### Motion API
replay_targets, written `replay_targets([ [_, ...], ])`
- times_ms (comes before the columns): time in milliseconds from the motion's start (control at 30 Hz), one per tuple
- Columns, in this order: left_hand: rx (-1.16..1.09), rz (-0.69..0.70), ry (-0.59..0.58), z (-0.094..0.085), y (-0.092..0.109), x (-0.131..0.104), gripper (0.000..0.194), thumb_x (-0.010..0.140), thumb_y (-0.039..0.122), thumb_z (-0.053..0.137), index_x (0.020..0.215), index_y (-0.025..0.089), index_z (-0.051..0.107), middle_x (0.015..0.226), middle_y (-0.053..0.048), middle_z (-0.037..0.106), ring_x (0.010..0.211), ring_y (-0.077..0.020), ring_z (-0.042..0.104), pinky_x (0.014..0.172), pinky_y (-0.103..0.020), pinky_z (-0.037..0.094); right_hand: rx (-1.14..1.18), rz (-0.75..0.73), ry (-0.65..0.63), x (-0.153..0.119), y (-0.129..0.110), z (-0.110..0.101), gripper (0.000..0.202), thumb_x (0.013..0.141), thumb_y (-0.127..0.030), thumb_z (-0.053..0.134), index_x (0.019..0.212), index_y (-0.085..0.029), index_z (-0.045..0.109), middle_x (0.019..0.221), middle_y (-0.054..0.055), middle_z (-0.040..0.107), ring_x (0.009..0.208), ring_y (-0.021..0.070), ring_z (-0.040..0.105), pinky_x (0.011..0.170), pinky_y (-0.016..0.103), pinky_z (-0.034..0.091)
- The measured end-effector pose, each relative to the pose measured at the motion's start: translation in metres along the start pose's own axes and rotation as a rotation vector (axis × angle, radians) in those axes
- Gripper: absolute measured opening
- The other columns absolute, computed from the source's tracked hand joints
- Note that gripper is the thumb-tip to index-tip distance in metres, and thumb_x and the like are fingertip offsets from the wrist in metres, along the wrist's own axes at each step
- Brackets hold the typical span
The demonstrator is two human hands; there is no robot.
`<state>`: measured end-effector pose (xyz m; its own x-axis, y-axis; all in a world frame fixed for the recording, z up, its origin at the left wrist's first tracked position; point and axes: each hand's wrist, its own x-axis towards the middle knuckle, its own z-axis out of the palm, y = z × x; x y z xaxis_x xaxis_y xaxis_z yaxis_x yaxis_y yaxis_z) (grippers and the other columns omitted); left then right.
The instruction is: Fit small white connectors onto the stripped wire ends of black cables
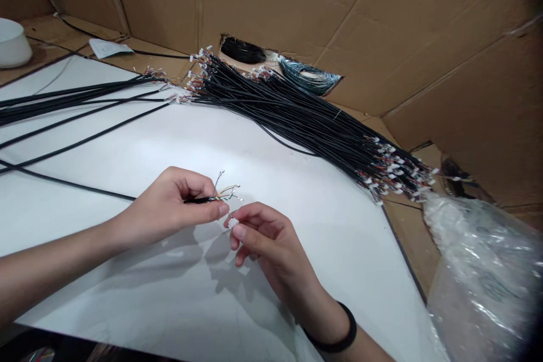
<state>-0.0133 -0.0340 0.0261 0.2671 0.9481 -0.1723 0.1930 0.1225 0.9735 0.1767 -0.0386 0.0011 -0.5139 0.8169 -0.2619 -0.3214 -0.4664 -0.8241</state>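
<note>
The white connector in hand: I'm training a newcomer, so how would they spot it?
From the big bundle of black cables, look down the picture to the right hand over the white tabletop, a black band around its wrist. It pinches the white connector. Other white connectors lie at the bundle's ends; only this one is held.
</note>
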Motion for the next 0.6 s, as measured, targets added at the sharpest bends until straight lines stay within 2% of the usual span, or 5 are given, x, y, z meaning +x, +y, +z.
replay_targets([
  [200, -0.032, -0.015, -0.011, 0.0005, -0.0006, 0.0007, 0.025, 0.074, 0.030, 0.066, 0.058, 0.013, 0.059, 0.054, 0.003, 0.050, 0.053, -0.0062, 0.040, 0.047, -0.015, 0.031, -0.002, -0.001, 0.003, -0.0002, 0.0007, 0.0000, 0.013, 0.071, -0.023, 0.079, 0.079, -0.019, 0.071, 0.069, -0.001, 0.064, 0.057, 0.0079, 0.059, 0.045, 0.015, 0.052],
  [600, -0.022, 0.048, -0.019, 0.0026, -0.0012, 0.0028, 0.027, 0.074, 0.028, 0.066, 0.054, 0.013, 0.056, 0.049, 0.006, 0.037, 0.049, -0.0048, 0.029, 0.043, -0.015, 0.022, -0.107, -0.030, 0.061, -0.0035, -0.0027, 0.0054, 0.015, 0.072, -0.027, 0.078, 0.078, -0.018, 0.067, 0.060, -0.002, 0.061, 0.055, 0.0085, 0.056, 0.050, 0.018, 0.052],
])
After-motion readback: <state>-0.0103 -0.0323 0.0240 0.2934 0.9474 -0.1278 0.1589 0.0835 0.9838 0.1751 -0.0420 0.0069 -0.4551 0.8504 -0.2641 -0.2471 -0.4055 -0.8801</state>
